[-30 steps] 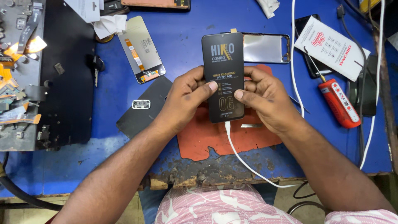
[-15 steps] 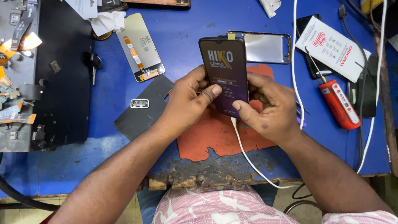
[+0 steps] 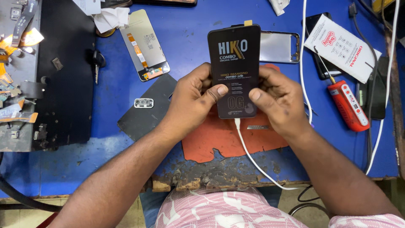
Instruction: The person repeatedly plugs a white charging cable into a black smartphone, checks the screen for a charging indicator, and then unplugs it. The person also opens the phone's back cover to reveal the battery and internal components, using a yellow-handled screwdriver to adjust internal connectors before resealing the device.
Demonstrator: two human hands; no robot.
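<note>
Head view: left hand (image 3: 192, 99) and right hand (image 3: 280, 101) grasp a black phone screen panel (image 3: 234, 69) by its lower edges, fingers clenched on it, thumbs on the face, so the glass stays flat toward the camera. A white cable (image 3: 253, 158) leaves it at 6 o'clock. Below lies an orange mat (image 3: 219, 139) on the blue tabletop (image 3: 190, 38); a red tool (image 3: 349, 105) rests at 3 o'clock.

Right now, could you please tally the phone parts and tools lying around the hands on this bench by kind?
Phone screen panels: 2, the black one held by the left hand and right hand, plus one lying face down
Metal phone frame: 1
Dark back cover: 1
Red tool: 1
White cable: 1
Orange mat: 1
Total: 7
</note>
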